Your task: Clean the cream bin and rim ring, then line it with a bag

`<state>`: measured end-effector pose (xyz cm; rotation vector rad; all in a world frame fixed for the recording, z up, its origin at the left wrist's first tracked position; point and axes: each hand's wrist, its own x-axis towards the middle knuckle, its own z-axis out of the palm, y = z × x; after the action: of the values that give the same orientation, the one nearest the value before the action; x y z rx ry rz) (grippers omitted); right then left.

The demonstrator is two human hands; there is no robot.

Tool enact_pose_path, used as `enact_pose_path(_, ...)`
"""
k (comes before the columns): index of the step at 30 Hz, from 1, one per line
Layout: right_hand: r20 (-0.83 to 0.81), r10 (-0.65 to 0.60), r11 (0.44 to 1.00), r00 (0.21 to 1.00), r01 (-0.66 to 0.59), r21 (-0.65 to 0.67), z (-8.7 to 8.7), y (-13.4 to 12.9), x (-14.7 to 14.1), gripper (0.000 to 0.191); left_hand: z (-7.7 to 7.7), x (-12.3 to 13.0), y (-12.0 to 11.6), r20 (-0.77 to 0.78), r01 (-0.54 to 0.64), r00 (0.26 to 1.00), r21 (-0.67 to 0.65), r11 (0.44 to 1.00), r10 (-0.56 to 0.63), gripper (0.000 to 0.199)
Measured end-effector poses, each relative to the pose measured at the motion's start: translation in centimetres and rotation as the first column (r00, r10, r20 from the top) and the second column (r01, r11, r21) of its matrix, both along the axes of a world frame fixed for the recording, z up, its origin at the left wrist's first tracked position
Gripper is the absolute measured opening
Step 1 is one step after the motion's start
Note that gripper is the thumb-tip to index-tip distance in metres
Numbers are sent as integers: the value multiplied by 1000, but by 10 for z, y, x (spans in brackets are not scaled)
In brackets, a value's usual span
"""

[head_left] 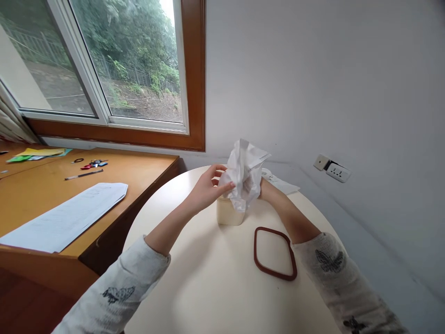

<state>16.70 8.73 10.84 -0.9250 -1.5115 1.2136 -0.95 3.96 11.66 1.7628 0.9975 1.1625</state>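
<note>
A crumpled, translucent white plastic bag point(242, 169) stands up out of a small cream bin point(229, 214) with rounded corners, on a round table. Part of the bag hangs down over the bin's right side. My left hand point(211, 182) is at the bag's left side, its thumb pressed on the plastic and its fingers curled behind. On the right, my right hand point(263, 189) reaches in behind or inside the bag, and the plastic hides its fingers. A reddish-brown rounded-square ring point(274, 253) lies flat near my right forearm.
More white plastic point(283, 183) lies behind my right wrist on the round table point(205, 287). To the left, a wooden desk point(146, 169) holds paper sheets point(69, 218), a pen point(84, 175) and small items. A wall socket point(338, 172) is at right.
</note>
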Motion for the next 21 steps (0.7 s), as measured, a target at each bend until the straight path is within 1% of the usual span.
enact_pose_path(2,106,65,996,992,-71,56,8,-13,4,23,-2,3,1,14,-8,1000,30,1000,7,27)
enact_pose_path(4,226,159,976,961,-187,110,16,-26,12,39,-5,3,3,60,-26,998,44,999,23,20)
enact_pose_path(5,270,227,959,936,-263,106,18,-32,16,48,-6,3,4,87,-44,995,37,998,41,18)
enact_pose_path(6,279,304,938,911,-338,80,20,-37,20,57,-7,2,5,109,-63,992,23,998,60,16)
enact_pose_path(8,194,438,893,878,-449,15,20,-46,27,75,-8,1,5,134,-82,988,-14,997,83,13)
enact_pose_path(9,128,467,882,875,-470,1,18,-49,29,79,-8,1,5,141,-73,987,-31,997,77,13)
enact_pose_path(10,65,464,886,883,-465,-8,15,-52,31,79,-8,2,5,147,-56,987,-44,997,62,14)
enact_pose_path(11,15,426,905,905,-426,-22,12,-54,31,73,-8,2,4,151,-35,988,-55,998,43,17)
enact_pose_path(12,-15,360,932,933,-361,-48,9,-55,31,65,-8,3,2,155,-16,988,-64,998,25,20)
enact_pose_path(14,-41,184,975,982,-188,-117,3,-56,30,48,-7,4,0,168,4,986,-83,997,10,22)
enact_pose_path(16,-79,17,986,997,-30,-164,-2,-54,32,35,-6,3,-1,217,17,976,-124,992,11,22)
enact_pose_path(17,-116,-40,985,992,19,-173,-5,-52,34,31,-6,0,-1,249,23,968,-147,989,15,23)
enact_pose_path(19,-194,-100,980,976,63,-187,-9,-50,41,26,-7,-6,0,333,52,943,-203,978,19,25)
enact_pose_path(21,-249,-118,975,961,65,-211,-14,-48,49,23,-10,-16,4,448,79,893,-261,962,48,23)
